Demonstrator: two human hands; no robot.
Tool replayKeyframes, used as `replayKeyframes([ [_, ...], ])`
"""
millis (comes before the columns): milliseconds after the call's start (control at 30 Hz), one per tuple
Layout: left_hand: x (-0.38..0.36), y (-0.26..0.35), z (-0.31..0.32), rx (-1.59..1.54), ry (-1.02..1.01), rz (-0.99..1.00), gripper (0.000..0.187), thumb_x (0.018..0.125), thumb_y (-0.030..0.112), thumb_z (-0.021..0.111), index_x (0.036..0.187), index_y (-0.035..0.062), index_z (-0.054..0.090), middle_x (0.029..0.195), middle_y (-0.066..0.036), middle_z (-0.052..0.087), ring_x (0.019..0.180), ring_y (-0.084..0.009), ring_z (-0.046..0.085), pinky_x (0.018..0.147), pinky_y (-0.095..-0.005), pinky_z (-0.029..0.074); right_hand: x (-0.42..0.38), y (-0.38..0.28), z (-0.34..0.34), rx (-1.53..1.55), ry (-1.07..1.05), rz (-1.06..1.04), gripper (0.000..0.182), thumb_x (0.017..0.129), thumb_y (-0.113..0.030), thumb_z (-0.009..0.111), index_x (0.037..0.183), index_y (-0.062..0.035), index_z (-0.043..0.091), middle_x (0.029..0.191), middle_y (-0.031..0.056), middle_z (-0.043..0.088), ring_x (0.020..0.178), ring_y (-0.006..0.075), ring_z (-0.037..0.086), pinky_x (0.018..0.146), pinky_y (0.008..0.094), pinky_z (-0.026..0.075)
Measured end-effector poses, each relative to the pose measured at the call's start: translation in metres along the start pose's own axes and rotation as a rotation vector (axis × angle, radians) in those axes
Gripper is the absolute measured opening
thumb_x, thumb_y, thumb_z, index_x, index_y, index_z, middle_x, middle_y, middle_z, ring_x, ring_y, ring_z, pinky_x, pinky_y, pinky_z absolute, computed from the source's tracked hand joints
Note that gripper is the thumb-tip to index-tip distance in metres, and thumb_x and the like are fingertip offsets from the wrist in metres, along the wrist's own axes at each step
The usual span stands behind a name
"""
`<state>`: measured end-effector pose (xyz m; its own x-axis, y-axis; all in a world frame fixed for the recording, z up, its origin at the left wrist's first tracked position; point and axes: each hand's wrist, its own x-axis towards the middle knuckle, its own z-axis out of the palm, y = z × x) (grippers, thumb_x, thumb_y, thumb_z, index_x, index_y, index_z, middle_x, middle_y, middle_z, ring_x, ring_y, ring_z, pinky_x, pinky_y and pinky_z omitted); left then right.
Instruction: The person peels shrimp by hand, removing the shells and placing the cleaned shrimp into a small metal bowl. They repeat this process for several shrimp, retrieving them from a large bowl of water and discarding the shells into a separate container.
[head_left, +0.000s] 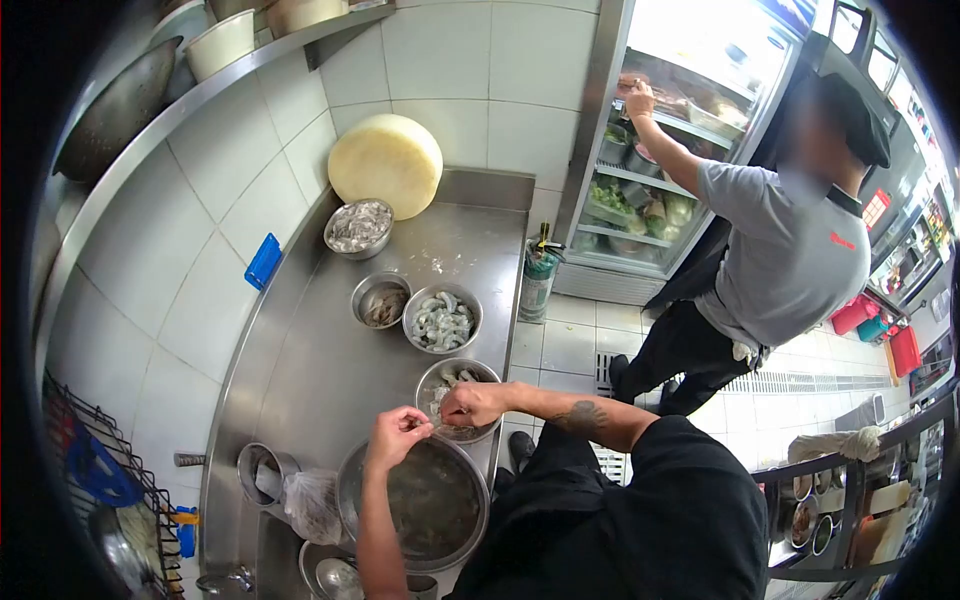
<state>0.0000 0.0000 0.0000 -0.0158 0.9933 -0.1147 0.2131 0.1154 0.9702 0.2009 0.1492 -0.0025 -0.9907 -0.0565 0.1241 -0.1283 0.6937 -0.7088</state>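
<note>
My left hand [398, 438] is closed in a pinch above the rim of a large steel bowl [352, 462] that holds cloudy water with dark shapes in it. Just to its right, my right hand [473, 404] has its fingers curled together over a smaller steel bowl [490, 374] with pale pieces that look like shrimp. What either pinch holds is too small or hidden to tell. Farther back is a bowl [443, 318] of peeled shrimp. Beside it stands a smaller bowl [381, 300] with brownish shrimp.
At the counter's back, a bowl [358, 228] of greyish pieces stands before a round, pale board [385, 166]. A plastic bag [313, 506] and steel pot [267, 472] lie left. A co-worker [785, 240] reaches into a glass-door fridge [660, 150]. Pans line the upper shelf [230, 98].
</note>
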Motion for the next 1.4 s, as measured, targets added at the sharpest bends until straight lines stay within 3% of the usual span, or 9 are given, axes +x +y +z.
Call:
replayKeyframes([
  [333, 0.006, -0.002, -0.001, -0.485, 0.123, 0.109, 0.015, 0.085, 0.004, 0.07, 0.083, 0.0031, 0.056, 0.073, -0.006, 0.062, 0.063, -0.0155, 0.062, 0.061, -0.0302, 0.052, 0.004, 0.028, 0.008, 0.664, 0.311, 0.243, 0.025, 0.087, -0.023, 0.063, 0.088, 0.002, 0.065, 0.08, 0.0049, 0.062, 0.076, 0.0143, 0.057, 0.065, 0.0326, 0.047],
  [500, -0.005, -0.021, -0.004, -0.762, 0.142, 0.152, 0.013, 0.083, 0.002, 0.073, 0.085, 0.0025, 0.06, 0.074, -0.008, 0.064, 0.06, -0.0138, 0.062, 0.061, -0.0289, 0.055, -0.002, 0.022, -0.003, 1.032, 0.468, -0.022, 0.034, 0.093, -0.032, 0.066, 0.082, 0.0001, 0.062, 0.077, 0.0022, 0.058, 0.069, 0.0111, 0.051, 0.063, 0.0272, 0.042],
  [567, -0.014, -0.018, -0.016, -0.831, 0.189, 0.086, 0.012, 0.084, 0.001, 0.072, 0.086, 0.0021, 0.06, 0.074, -0.008, 0.065, 0.061, -0.0139, 0.063, 0.062, -0.0279, 0.056, -0.008, 0.018, -0.02, 0.66, 0.391, 0.201, 0.037, 0.091, -0.034, 0.068, 0.08, 0.0005, 0.06, 0.077, 0.0017, 0.058, 0.07, 0.0123, 0.051, 0.066, 0.028, 0.045],
  [700, -0.006, -0.019, -0.012, -0.517, 0.224, 0.047, 0.012, 0.086, 0.001, 0.071, 0.086, 0.0004, 0.059, 0.078, -0.008, 0.066, 0.065, -0.0131, 0.065, 0.063, -0.0271, 0.057, -0.001, 0.025, -0.009, -0.021, 0.197, 0.467, 0.035, 0.091, -0.031, 0.068, 0.1, 0.0026, 0.067, 0.083, 0.0133, 0.07, 0.078, 0.022, 0.067, 0.071, 0.0345, 0.052],
  [733, -0.003, -0.022, -0.007, -0.44, 0.242, 0.056, 0.012, 0.086, -0.002, 0.07, 0.083, -0.0013, 0.059, 0.081, -0.006, 0.064, 0.068, -0.0127, 0.065, 0.064, -0.0264, 0.056, 0.006, 0.017, -0.002, 0.006, 0.272, 0.541, 0.035, 0.092, -0.031, 0.065, 0.11, -0.0006, 0.068, 0.088, 0.0187, 0.07, 0.083, 0.0264, 0.069, 0.071, 0.0372, 0.053],
  [833, 0.002, -0.022, 0.01, 0.064, 0.42, 0.217, 0.013, 0.086, -0.003, 0.069, 0.08, -0.0026, 0.058, 0.083, -0.004, 0.06, 0.072, -0.0129, 0.065, 0.063, -0.0269, 0.055, 0.028, -0.013, 0.008, 0.74, 0.423, 0.639, 0.026, 0.092, -0.02, 0.064, 0.101, 0.0038, 0.069, 0.076, 0.0061, 0.067, 0.066, 0.0123, 0.061, 0.057, 0.0271, 0.048],
  [1100, -0.01, 0.016, 0.028, 0.452, 0.584, 0.448, 0.014, 0.077, -0.004, 0.073, 0.078, -0.001, 0.059, 0.082, -0.008, 0.059, 0.069, -0.0146, 0.063, 0.059, -0.0295, 0.053, 0.045, -0.02, 0.029, 0.905, 0.628, 0.601, 0.015, 0.085, -0.008, 0.064, 0.092, 0.0035, 0.07, 0.07, 0.0008, 0.063, 0.059, 0.006, 0.054, 0.052, 0.0222, 0.042],
  [1300, -0.015, 0.022, 0.024, -0.572, 0.416, 0.057, 0.014, 0.082, -0.003, 0.072, 0.081, -0.0036, 0.059, 0.079, -0.008, 0.065, 0.072, -0.014, 0.067, 0.065, -0.027, 0.057, 0.044, -0.039, 0.018, 0.711, 0.569, 0.562, 0.019, 0.082, -0.003, 0.062, 0.099, 0.0037, 0.068, 0.07, -0.001, 0.062, 0.058, 0.0036, 0.052, 0.053, 0.0203, 0.041],
  [1400, -0.02, 0.025, 0.014, -0.724, 0.355, 0.022, 0.011, 0.084, -0.001, 0.071, 0.084, -0.0025, 0.06, 0.08, -0.012, 0.067, 0.071, -0.0183, 0.069, 0.067, -0.0271, 0.057, 0.038, -0.045, 0.011, 0.603, 0.517, 0.57, 0.022, 0.08, -0.007, 0.066, 0.099, 0.004, 0.071, 0.071, 0.0004, 0.064, 0.063, 0.0042, 0.054, 0.057, 0.0222, 0.045],
])
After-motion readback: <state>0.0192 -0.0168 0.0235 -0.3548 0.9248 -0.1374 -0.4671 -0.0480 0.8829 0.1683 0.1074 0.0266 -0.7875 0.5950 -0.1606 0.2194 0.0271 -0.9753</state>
